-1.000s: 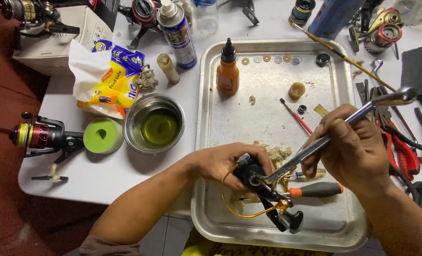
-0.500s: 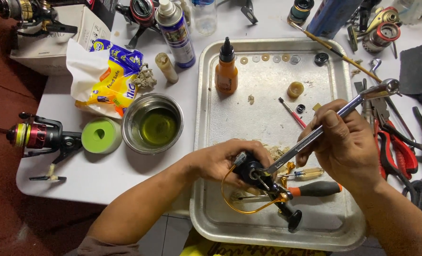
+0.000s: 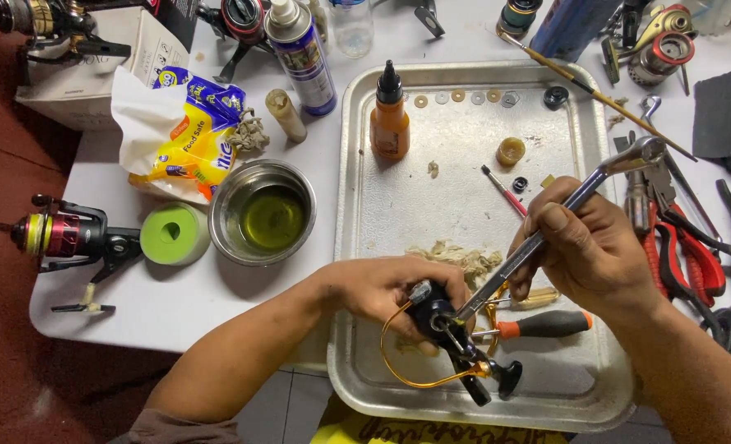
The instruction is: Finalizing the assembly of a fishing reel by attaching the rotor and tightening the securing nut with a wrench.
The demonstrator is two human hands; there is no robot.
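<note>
My left hand [image 3: 390, 289] grips a black spinning reel body [image 3: 439, 322] with a gold bail wire, low over the metal tray [image 3: 464, 177]. A long metal socket wrench [image 3: 558, 212] is in my right hand [image 3: 583, 247], and its lower end meets the top of the reel. An orange-handled screwdriver [image 3: 542, 326] lies on the tray under my right hand. Frayed fibre [image 3: 456, 256] sits just behind the reel.
On the tray are an orange dropper bottle [image 3: 389, 119], small washers [image 3: 464, 97], a thin brush [image 3: 503, 190] and a yellow ring [image 3: 511, 150]. A steel bowl of oil [image 3: 262, 212], green foam roll [image 3: 173, 233], red reel [image 3: 65, 236] and spray can [image 3: 299, 53] stand left. Red pliers [image 3: 690, 259] lie right.
The wrench has swung a little, its far end dropping lower and nearer, while my left hand keeps the reel in about the same place.
</note>
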